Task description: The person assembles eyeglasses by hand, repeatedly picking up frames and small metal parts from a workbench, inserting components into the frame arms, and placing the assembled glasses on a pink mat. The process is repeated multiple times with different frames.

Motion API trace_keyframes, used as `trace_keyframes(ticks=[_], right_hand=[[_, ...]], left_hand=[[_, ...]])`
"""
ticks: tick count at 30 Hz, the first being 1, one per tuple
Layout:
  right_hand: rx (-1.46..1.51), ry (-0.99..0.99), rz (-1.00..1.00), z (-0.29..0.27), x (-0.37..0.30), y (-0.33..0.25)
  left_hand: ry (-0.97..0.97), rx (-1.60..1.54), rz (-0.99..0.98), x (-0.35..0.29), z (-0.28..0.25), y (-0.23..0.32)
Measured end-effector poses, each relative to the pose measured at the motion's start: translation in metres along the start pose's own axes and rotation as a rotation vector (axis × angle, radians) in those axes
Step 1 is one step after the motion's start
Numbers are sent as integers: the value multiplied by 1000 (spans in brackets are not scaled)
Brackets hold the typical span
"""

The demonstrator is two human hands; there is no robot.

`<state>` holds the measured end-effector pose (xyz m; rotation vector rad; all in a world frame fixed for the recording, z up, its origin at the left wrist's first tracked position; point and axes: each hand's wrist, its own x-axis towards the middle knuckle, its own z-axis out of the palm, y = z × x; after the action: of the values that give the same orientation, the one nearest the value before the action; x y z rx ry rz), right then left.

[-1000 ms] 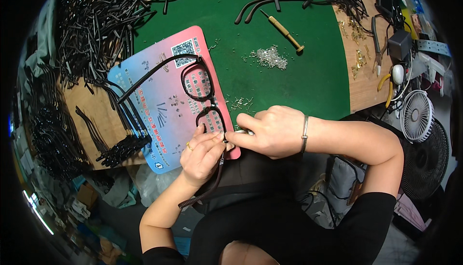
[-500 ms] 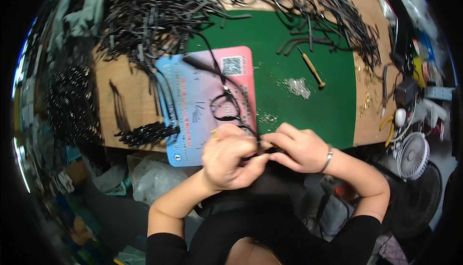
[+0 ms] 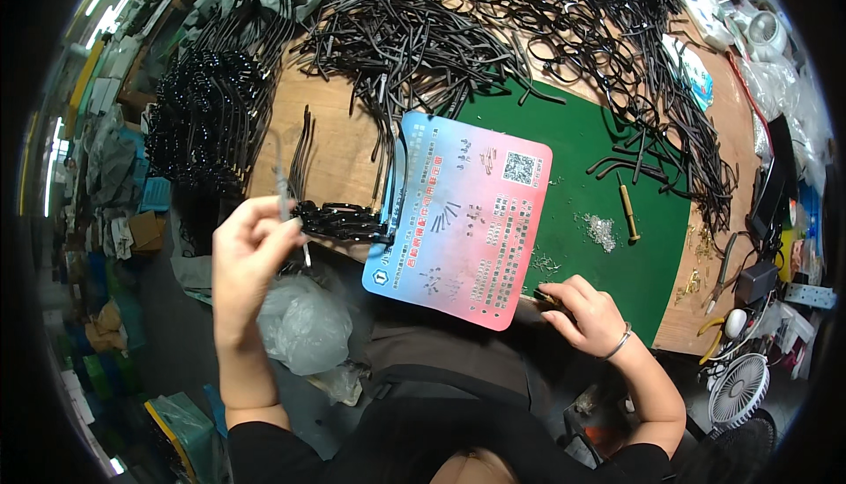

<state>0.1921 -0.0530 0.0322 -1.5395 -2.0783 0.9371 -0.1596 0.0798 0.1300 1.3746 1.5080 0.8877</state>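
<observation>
My left hand point(image 3: 249, 259) is raised at the left, beyond the table's front edge, its fingers closed on a dark eyeglass frame point(image 3: 281, 171). The frame is smeared by motion; a thin strip of it points upward. Just right of that hand lies a bundle of glossy black eyeglass frames point(image 3: 342, 221). My right hand point(image 3: 585, 312) is at the front edge of the green mat point(image 3: 608, 294). Its thumb and fingers pinch what looks like a small brass-coloured screwdriver point(image 3: 548, 297), mostly hidden by the fingers. Between the hands lies a blue-and-pink printed mat point(image 3: 458, 255).
Small silvery screws point(image 3: 600, 233) and a brass screwdriver point(image 3: 628, 212) rest on the green mat. Piles of black temples point(image 3: 414, 43) and frames point(image 3: 546, 8) cover the far side. Brass-coloured bits point(image 3: 696, 268), pliers point(image 3: 724, 272) and a small fan point(image 3: 738, 389) are at right.
My hands have come apart. The left has swung left with the eyeglass frame, off the printed mat; the right has stayed near the green mat's front edge. The view has shifted too.
</observation>
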Motion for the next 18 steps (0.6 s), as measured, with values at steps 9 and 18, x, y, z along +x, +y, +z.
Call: trace_keyframes(ticks=[9,18], right_hand=[[-3,52,44,-1,-6,-3],[43,38,136,0,8,-11]], left_hand=[[-264,1129,587,14,70,-46],[-82,944,819,-14,6,-110]])
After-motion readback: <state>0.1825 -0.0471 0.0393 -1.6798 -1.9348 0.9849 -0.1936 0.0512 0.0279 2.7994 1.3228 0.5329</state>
